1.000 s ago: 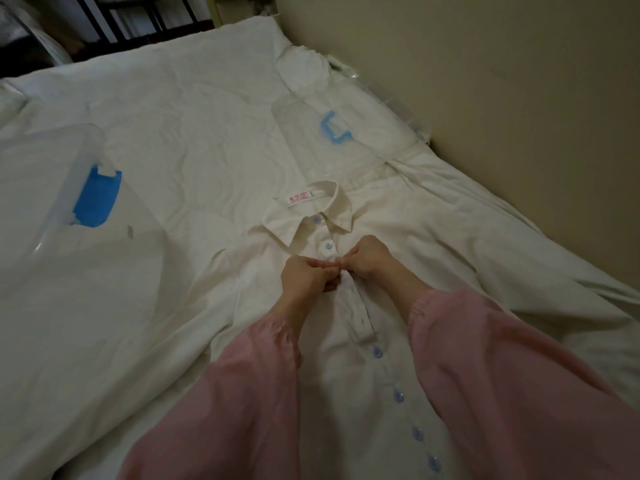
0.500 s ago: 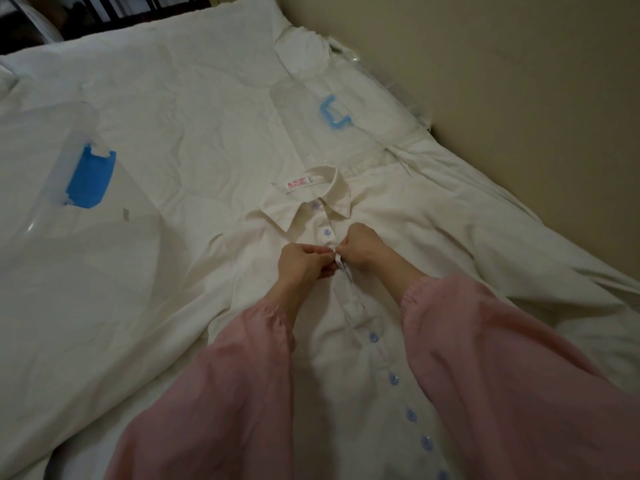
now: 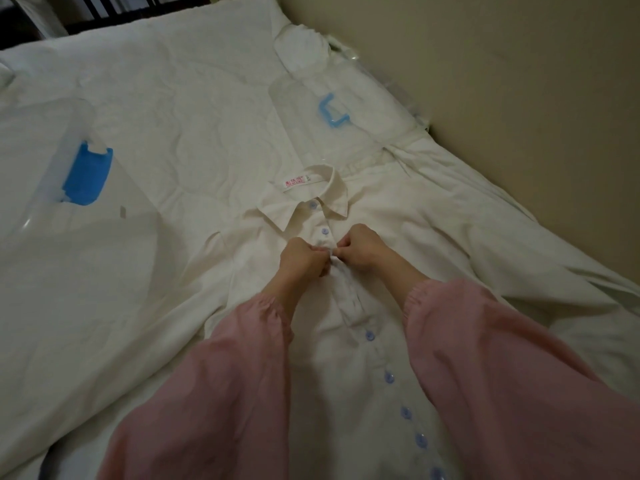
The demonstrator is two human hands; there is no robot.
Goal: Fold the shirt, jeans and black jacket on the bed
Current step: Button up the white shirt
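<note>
Left hand [image 3: 304, 259] and right hand [image 3: 360, 247] pinch the white shirt [image 3: 408, 237] at its placket [image 3: 349, 299]. The collar label [image 3: 297, 180] shows unreadable red print.

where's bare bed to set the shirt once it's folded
Free: the white quilt between the clear blue-latched plastic bin on the left, the clear blue-clipped lid and the collar of the white buttoned shirt. Crowded: the wall side, covered by the shirt's spread cloth.

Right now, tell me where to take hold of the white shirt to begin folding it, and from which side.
Probably pinch the shirt either side of the collar, coming from the hem side. It lies flat, front up, collar away from you; the left hand and right hand pinch the placket below it.
</note>
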